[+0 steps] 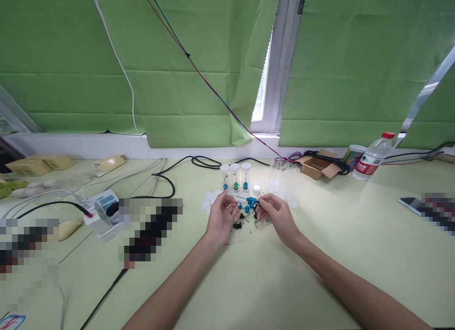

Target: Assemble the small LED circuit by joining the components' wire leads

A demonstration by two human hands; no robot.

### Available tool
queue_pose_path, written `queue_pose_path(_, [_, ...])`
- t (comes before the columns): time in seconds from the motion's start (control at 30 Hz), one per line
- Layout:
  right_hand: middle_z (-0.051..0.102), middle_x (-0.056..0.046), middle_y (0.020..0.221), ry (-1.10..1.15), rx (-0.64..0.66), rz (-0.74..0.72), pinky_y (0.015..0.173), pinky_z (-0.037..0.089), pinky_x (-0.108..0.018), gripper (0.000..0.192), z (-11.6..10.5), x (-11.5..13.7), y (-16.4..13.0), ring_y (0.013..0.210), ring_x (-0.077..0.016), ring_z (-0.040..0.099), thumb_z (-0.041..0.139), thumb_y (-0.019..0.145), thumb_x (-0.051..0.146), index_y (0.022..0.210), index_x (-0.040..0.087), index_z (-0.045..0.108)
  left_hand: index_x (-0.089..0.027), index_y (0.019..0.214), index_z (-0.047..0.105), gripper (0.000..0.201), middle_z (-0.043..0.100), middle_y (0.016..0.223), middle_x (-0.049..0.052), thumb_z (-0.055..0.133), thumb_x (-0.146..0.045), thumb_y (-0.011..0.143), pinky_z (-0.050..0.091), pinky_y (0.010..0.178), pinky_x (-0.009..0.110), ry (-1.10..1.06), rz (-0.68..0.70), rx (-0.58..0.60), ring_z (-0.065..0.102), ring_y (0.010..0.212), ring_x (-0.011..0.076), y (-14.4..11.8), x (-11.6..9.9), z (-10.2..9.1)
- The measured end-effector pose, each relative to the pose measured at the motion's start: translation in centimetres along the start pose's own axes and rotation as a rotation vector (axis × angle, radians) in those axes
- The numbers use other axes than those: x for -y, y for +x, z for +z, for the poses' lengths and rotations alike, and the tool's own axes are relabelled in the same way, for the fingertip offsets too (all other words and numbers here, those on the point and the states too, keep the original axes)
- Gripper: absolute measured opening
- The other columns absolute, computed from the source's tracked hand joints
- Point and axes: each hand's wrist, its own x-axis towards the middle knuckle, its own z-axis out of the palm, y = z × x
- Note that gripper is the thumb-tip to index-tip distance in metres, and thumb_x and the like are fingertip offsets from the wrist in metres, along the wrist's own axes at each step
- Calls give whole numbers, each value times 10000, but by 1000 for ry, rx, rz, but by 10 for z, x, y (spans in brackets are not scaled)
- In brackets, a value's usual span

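Left hand (222,216) curled, pinching a thin metal lead; right hand (275,212) pinches a small black component. Blue cylindrical capacitors (250,203) lie between them on the matte pale-green surface (320,254), before three clear plastic vials (235,177).

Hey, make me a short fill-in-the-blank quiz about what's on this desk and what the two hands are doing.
1. Behind the hands stand three clear vials with ____ caps.
2. The water bottle at the right has a ____ cap.
3. The blinds over the window are ____.
4. Small blue parts lie ____ the left hand and right hand.

Answers: white; red; green; between
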Motion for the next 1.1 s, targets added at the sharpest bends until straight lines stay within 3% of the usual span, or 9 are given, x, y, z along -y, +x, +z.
queue_pose_path(0.13, [620, -6, 647, 0, 4, 8, 496, 445, -264, 292, 1, 1, 0, 540, -142, 575, 715, 782, 469, 780, 191, 622, -121, 735, 639, 257, 518, 626, -13, 707, -367, 699, 329, 407, 230, 47, 11, 13, 434, 458, 79, 1, 1, -1])
queue_pose_path(0.3, [616, -4, 644, 2, 13, 14, 495, 442, -264, 301, 2, 0, -1, 539, -141, 572, 720, 778, 472, 773, 190, 616, -121, 819, 663, 249, 531, 644, -16, 698, -344, 713, 345, 412, 229, 55, 43, 40, 446, 462, 79, 0, 1, 0])
queue_pose_path(1.1, [609, -3, 638, -11, 2, 33, 487, 439, -268, 323, 1, 3, -1, 530, -138, 560, 712, 777, 496, 753, 188, 617, -122, 757, 643, 235, 483, 648, -21, 739, -336, 735, 324, 404, 217, -1, 24, 108, 399, 476, 67, -1, -1, -1])
